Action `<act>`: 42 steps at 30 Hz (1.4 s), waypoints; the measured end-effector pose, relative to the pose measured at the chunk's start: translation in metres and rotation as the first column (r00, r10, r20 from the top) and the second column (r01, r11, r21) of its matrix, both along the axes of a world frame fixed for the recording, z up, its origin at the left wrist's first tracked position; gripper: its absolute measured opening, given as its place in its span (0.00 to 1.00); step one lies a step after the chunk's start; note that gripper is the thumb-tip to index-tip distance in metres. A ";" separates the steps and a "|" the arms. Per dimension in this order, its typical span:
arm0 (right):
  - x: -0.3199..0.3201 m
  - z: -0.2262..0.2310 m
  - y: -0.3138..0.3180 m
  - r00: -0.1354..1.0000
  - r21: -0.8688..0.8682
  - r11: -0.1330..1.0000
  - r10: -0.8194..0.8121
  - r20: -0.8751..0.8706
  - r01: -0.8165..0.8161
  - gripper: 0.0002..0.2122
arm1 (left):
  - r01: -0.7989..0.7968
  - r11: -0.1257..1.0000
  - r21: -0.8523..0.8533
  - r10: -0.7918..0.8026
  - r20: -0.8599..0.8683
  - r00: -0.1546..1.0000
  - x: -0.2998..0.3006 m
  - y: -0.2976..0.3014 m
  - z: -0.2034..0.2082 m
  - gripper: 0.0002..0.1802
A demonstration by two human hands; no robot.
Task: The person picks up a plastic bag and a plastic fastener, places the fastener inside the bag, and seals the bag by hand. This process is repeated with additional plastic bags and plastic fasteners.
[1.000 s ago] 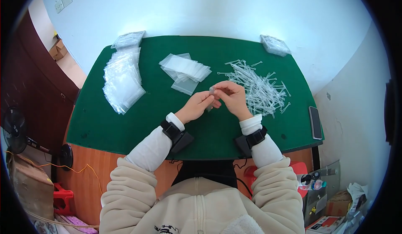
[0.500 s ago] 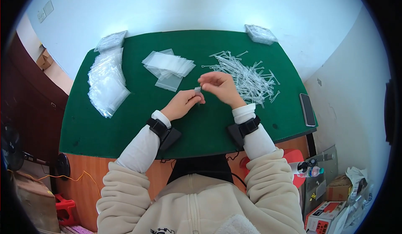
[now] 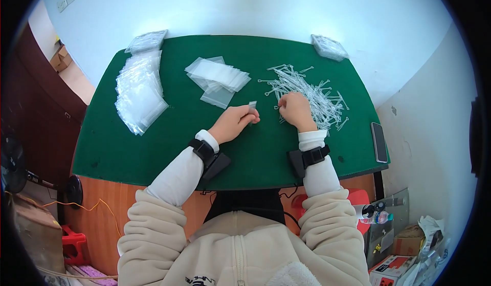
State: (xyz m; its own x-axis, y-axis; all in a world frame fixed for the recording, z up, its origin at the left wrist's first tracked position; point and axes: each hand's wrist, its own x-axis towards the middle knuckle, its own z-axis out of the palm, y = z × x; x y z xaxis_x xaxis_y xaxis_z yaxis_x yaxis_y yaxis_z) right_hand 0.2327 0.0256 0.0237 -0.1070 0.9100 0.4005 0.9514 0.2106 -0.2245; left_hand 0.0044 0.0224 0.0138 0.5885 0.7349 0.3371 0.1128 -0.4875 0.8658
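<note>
My left hand [image 3: 231, 124] is closed, pinching a small clear plastic bag [image 3: 252, 105] upright between thumb and fingers above the table's middle. My right hand [image 3: 296, 110] rests at the near left edge of a loose pile of clear plastic sticks with ringed ends [image 3: 319, 99]. Its fingers are curled together, and whatever they grip is hidden; a small ring end shows beside the fingertips. Beyond my left hand, flat clear bags [image 3: 220, 76] lie in an overlapping stack.
A long spread of clear bags [image 3: 139, 94] covers the green table's [image 3: 174, 153] left side. Bundles of clear packs stand at the back left [image 3: 147, 41] and back right [image 3: 330, 48]. A phone [image 3: 378, 141] lies by the right edge. A wall [image 3: 235, 7] borders the far side.
My right hand has moved away from the bag, rightward to the pile of sticks, and its fingers have curled in. My left hand still holds the bag. The whole view has shifted slightly.
</note>
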 end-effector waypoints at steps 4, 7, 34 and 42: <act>-0.007 -0.004 -0.001 0.998 0.039 0.999 0.010 0.060 -0.012 0.03 | 0.015 0.998 0.063 -0.010 -0.072 0.997 -0.008 -0.001 0.002 0.08; -0.016 0.000 -0.003 0.996 0.139 0.987 0.068 0.059 -0.076 0.03 | -0.006 1.000 -0.018 0.006 0.010 1.000 -0.015 0.000 0.001 0.08; -0.064 0.016 -0.025 0.199 0.143 0.840 0.283 -0.938 -0.523 0.04 | 0.332 0.698 -0.635 -0.229 0.242 0.943 -0.022 -0.017 0.033 0.13; -0.061 0.019 -0.027 0.175 0.132 0.823 0.270 -0.947 -0.553 0.05 | 0.131 0.970 -0.205 -0.123 0.053 0.991 -0.011 -0.012 0.019 0.11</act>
State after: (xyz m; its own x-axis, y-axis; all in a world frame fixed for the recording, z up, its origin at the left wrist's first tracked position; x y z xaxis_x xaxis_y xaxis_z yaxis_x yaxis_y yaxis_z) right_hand 0.1720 -0.0009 0.0427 -0.1955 0.9201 0.3393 -0.1325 0.3180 -0.9388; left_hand -0.0066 0.0104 0.0331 0.6705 0.7115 0.2101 0.0250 -0.3047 0.9521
